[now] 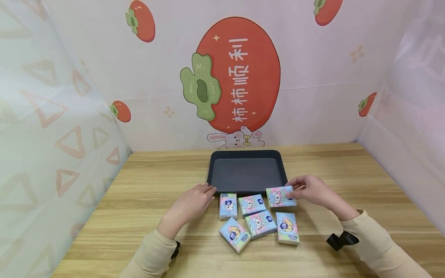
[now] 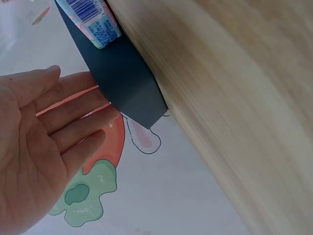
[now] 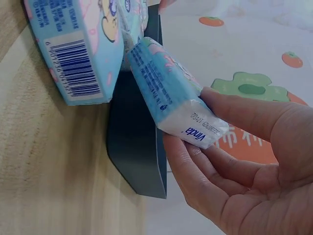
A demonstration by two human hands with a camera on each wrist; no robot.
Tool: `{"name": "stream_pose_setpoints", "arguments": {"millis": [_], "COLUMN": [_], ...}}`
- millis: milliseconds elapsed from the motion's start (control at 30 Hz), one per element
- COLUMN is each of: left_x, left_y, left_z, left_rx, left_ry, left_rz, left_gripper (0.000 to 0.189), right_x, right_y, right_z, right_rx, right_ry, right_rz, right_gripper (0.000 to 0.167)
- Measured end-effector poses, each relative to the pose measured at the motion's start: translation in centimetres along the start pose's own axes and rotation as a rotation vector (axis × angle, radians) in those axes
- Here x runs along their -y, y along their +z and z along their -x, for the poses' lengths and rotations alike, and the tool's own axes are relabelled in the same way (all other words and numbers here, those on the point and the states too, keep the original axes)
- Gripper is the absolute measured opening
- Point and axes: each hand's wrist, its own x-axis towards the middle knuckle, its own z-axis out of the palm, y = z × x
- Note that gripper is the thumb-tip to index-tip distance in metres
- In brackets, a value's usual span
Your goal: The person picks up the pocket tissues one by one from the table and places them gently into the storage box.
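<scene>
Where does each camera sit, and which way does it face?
Head: on the head, facing forward and down at the tray, packs, table and backdrop; left hand, right hand, sleeves show.
Left wrist: on that wrist, facing past the left hand's palm to the tray's side and backdrop.
Right wrist: on that wrist, facing the held pack, tray and backdrop beyond; the right hand pinching it shows.
Shared: head and right wrist show the held pack.

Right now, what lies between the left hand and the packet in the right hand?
One packet, then a second packet, beside the dark tray, in the head view.
</scene>
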Motion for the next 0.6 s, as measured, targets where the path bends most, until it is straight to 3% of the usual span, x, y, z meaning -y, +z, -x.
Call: {"name": "stream_pose_setpoints", "arguments": {"millis": [600], "left_x": [-0.1], "left_y": [-0.2], "left_z": [0.1], "left_rx": [0.035], "left_ry": [-0.03], "left_rz": [-0.013], "left_gripper": [0.034], "right_x": [1.6], "right_y": [-0.8], "right_z": [-2.9], "right_rx": [-0.001], "right_ry": [0.004], "right_rz": [0.017], "right_gripper": [0.046]}}
